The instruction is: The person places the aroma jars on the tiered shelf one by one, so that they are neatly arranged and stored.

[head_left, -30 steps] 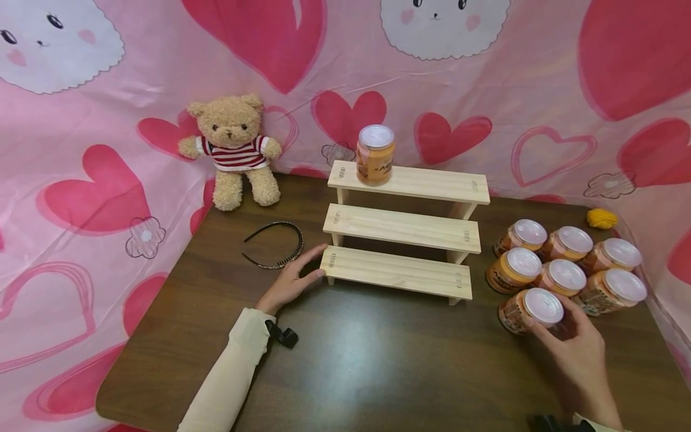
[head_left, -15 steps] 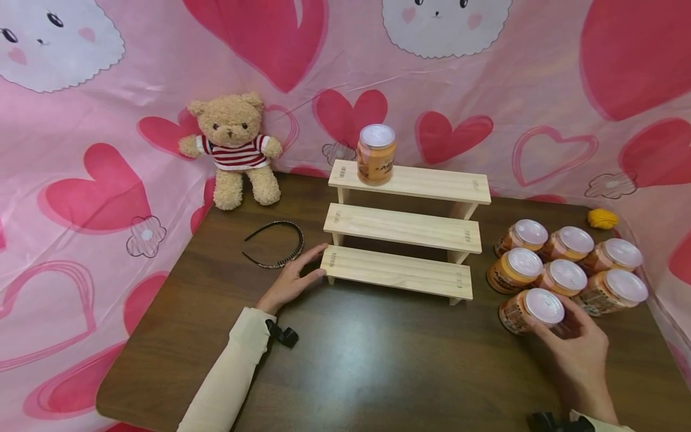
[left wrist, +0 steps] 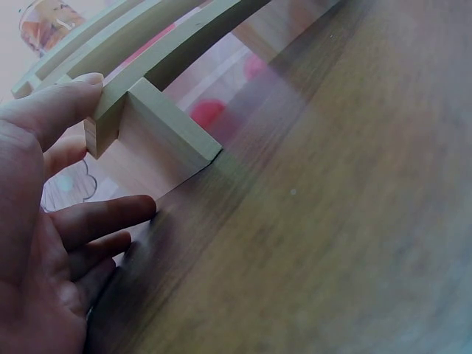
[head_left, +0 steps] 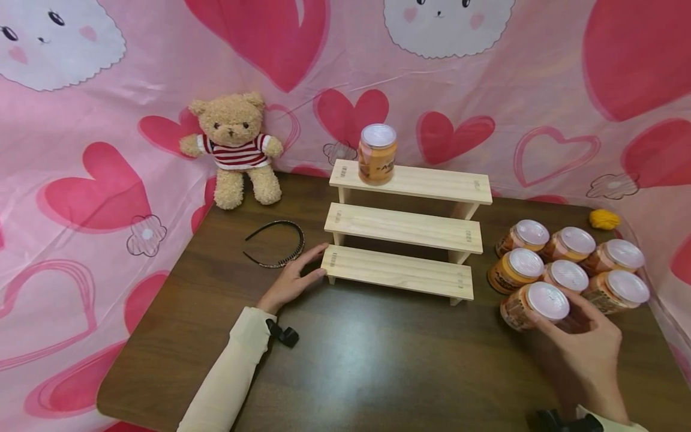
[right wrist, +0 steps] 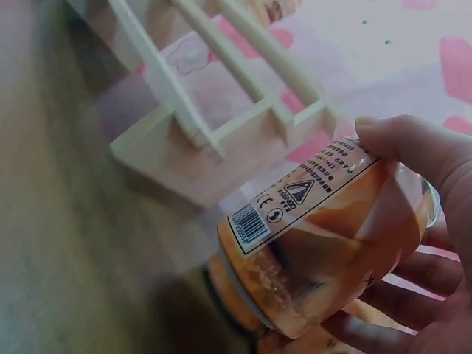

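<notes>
A three-tier wooden shelf (head_left: 399, 273) stands mid-table, with one orange-labelled jar (head_left: 377, 155) on its top board. My left hand (head_left: 291, 282) touches the left end of the lowest board, its fingers fairly straight; in the left wrist view the thumb (left wrist: 87, 82) lies against the board's edge. At the right, my right hand (head_left: 588, 342) grips an orange-printed jar (head_left: 522, 309) between thumb and fingers. That jar (right wrist: 317, 243) shows a barcode label in the right wrist view and leans a little. Its lid (head_left: 547, 301) is pale and shiny.
Several similar jars (head_left: 515, 270) stand close together just behind the held one. A teddy bear (head_left: 232, 144) sits against the pink heart-patterned cloth (head_left: 302, 36) at the back left. A black headband (head_left: 299, 247) lies near my left hand. A yellow object (head_left: 604, 219) lies at the back right.
My right hand and the jar in it have shifted slightly right; the jar's lid looks larger and more tilted. My left hand and the shelf have stayed put.
</notes>
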### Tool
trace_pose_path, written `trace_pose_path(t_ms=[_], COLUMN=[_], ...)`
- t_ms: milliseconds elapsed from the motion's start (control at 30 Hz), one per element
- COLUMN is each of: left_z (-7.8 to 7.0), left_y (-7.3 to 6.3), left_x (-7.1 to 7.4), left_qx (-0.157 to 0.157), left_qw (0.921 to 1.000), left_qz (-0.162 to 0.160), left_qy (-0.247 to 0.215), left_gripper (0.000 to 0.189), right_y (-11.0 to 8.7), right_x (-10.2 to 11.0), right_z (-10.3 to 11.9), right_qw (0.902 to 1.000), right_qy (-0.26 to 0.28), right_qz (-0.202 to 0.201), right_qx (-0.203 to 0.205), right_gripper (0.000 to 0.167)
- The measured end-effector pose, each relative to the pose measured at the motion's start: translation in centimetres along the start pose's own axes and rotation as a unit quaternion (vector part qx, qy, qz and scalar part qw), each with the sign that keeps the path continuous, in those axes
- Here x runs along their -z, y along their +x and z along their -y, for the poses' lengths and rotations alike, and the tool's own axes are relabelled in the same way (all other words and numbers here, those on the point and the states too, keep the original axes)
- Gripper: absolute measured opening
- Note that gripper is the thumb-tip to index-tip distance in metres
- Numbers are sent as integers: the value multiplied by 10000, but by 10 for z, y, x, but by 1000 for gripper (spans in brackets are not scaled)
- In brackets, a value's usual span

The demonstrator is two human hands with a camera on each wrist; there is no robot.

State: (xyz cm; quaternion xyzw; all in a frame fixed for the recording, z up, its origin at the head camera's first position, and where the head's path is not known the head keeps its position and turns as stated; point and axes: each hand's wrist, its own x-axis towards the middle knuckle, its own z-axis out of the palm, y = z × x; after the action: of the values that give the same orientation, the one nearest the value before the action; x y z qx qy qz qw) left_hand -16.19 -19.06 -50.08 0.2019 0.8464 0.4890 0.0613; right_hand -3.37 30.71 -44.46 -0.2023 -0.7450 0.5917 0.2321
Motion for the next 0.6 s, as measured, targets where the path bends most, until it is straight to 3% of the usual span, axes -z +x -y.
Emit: trace_pose_path(t_ms=[100,300,433,533,600], left_z=[0,-2,-3,-2,-2], left_y=[0,1,1,0,-1], left_x=[0,1,1,2,2], left_qx=[49,110,113,124,145], left_qw=[10000,9998,9998,9998,9997], left_qz=[25,67,76,75,71], left_qy=[-38,-146,-174,-167,-174], left_gripper=[58,58,58,58,58], right_y=[0,1,5,9,13], right_x=[-1,-2,-3,-4,-6], right_z=[12,34,49,58,64], right_qw=[9999,9965,9936,9901,9866], right_qy=[79,443,66,124,504], right_qz=[-60,137,248,371,543], right_qx=[60,689,1098,1349,1453], right_gripper=[64,64,65,64,63])
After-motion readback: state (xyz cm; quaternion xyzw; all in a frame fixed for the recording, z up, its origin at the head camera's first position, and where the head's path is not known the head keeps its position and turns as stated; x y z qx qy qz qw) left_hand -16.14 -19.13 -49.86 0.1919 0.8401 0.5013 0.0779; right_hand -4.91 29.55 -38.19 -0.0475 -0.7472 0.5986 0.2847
